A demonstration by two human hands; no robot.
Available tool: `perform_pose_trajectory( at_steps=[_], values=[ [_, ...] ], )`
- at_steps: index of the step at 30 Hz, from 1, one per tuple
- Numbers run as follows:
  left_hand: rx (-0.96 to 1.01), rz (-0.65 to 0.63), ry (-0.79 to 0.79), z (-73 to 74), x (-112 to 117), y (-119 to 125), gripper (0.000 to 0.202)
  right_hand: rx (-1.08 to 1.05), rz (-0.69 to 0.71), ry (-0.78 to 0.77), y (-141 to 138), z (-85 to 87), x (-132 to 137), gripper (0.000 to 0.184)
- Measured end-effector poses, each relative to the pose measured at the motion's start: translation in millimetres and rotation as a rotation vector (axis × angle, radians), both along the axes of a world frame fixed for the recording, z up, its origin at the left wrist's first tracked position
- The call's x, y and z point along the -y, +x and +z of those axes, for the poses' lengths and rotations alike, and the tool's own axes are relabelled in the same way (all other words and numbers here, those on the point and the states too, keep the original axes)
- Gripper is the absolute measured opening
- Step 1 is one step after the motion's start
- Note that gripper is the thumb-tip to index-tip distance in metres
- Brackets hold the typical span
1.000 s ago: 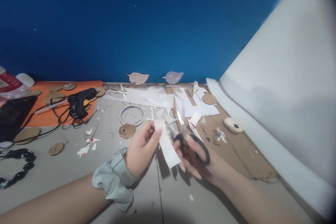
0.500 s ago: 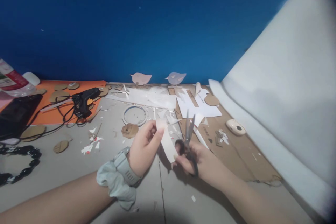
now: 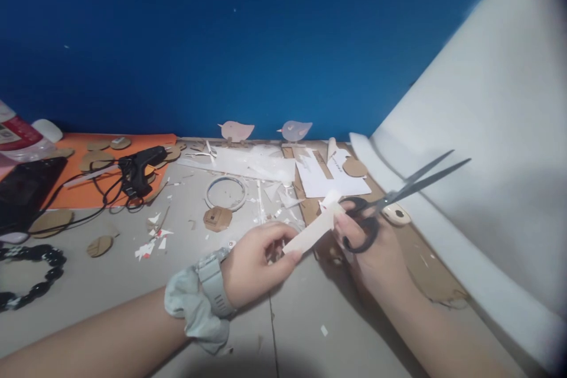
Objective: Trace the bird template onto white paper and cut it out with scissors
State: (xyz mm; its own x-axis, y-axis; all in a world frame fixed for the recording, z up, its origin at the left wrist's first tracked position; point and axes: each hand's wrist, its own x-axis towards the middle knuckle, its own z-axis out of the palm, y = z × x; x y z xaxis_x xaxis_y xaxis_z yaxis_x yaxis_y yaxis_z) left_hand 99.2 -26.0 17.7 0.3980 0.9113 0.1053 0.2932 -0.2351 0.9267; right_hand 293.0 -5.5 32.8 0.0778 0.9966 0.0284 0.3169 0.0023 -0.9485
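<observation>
Between my hands a strip of white paper [image 3: 312, 230] slants up to the right. My left hand [image 3: 261, 257] pinches its lower end between thumb and fingers. At the upper end, the thumb of my right hand [image 3: 372, 254] presses on the strip. That same hand has the black-handled scissors [image 3: 376, 207] hooked on its fingers, with the blades slightly apart and pointing up to the right, away from the paper. A pale scrunchie and a watch are on my left wrist.
A glue gun [image 3: 139, 171] lies on orange paper [image 3: 101, 189] at left, beside cardboard discs. Two paper birds [image 3: 237, 131] stand by the blue wall. A tape ring [image 3: 227, 192], paper scraps, white sheets [image 3: 319, 183] and a bead string [image 3: 55, 271] surround my hands. A white oval object [image 3: 396, 214] sits right.
The strip has turned from slanting down to the right to slanting up to the right. My right hand has risen and rotated, swinging the scissors from upright to pointing right.
</observation>
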Motion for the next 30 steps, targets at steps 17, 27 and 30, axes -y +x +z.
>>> perform_pose_trajectory(
  at_steps=[17,27,30],
  values=[
    [0.122,-0.118,-0.142,-5.5,1.4,1.5,0.028,-0.051,0.218,-0.150,-7.7,-4.4,7.3,0.031],
    [0.345,0.377,-0.153,-8.7,-10.1,-4.2,0.031,-0.103,0.717,-0.554,-10.2,1.3,17.2,0.047],
    [0.365,0.359,-0.186,-8.8,-8.4,-4.1,0.029,-0.061,0.708,-0.547,-15.1,3.6,21.0,0.046]
  ],
)
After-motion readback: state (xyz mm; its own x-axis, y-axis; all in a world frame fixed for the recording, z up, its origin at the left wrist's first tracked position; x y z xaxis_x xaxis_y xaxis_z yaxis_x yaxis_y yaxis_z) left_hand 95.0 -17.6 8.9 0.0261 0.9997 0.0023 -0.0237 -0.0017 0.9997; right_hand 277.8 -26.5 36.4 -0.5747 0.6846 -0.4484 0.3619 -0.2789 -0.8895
